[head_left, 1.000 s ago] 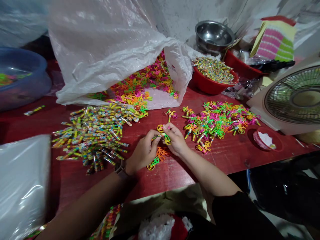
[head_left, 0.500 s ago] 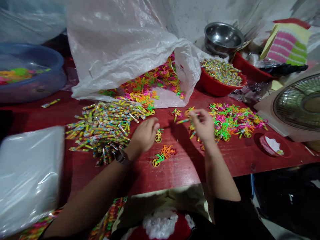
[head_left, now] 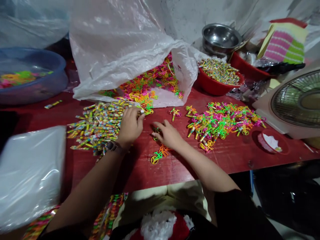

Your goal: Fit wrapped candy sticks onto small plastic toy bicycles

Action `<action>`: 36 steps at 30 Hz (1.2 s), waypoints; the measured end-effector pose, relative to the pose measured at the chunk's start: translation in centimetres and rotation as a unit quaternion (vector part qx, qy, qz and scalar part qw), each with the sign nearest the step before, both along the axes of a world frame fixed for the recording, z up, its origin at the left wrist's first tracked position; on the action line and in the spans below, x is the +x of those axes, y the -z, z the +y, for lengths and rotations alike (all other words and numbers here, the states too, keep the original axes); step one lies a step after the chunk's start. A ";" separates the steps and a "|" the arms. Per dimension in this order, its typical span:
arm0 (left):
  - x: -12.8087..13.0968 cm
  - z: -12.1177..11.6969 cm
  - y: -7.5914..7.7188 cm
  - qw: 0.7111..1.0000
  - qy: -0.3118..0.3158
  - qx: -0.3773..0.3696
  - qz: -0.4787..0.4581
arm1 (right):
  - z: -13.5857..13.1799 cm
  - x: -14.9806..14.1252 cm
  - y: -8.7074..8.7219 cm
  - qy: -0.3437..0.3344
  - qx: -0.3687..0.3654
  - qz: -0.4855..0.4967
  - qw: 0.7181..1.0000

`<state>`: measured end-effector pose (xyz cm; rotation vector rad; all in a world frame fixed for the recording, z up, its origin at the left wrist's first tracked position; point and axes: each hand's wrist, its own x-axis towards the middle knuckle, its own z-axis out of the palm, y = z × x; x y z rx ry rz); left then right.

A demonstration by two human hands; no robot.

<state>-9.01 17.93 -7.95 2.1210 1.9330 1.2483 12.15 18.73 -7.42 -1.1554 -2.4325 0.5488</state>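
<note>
My left hand [head_left: 130,126] rests on the right edge of a heap of wrapped candy sticks [head_left: 98,125], its fingers curled over a few of them. Just to its right, my right hand [head_left: 168,133] lies on the red table [head_left: 180,166], its fingertips pinching a small green toy bicycle [head_left: 156,130]. An orange, green and yellow toy bicycle [head_left: 158,155] lies on the table below that hand. A single bicycle with a candy stick [head_left: 174,113] sits a little farther back.
A pile of bicycles fitted with sticks [head_left: 221,121] lies to the right. A white plastic bag [head_left: 125,43] spills loose bicycles at the back. Red bowl of candy [head_left: 218,78], steel bowl [head_left: 220,36], blue basin [head_left: 30,78], fan [head_left: 297,100], small red lid [head_left: 271,143], plastic sheets [head_left: 30,173].
My right hand came back from the finished pile, with no stick in it now, to the green bicycle. My left hand let go of that bicycle and moved left onto the candy heap.
</note>
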 end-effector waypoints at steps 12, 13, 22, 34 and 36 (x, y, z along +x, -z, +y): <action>4.4 -3.4 -0.8 0.947 0.207 -0.155 -0.191 | 1.7 4.0 -1.3 0.056 -0.182 0.352 0.916; 4.7 -3.6 -0.8 0.941 0.224 -0.161 -0.196 | 1.5 3.9 -1.5 0.061 -0.214 0.398 0.890; 6.0 -4.4 -0.4 0.923 0.250 -0.154 -0.247 | -0.2 2.4 -1.7 0.023 -0.421 0.483 0.767; 6.2 -5.0 -1.0 0.947 0.224 -0.128 -0.192 | -0.2 2.0 -0.4 0.030 -0.378 0.495 0.782; 6.4 -5.1 -1.0 0.949 0.209 -0.128 -0.199 | -0.3 1.9 -0.2 0.040 -0.307 0.473 0.825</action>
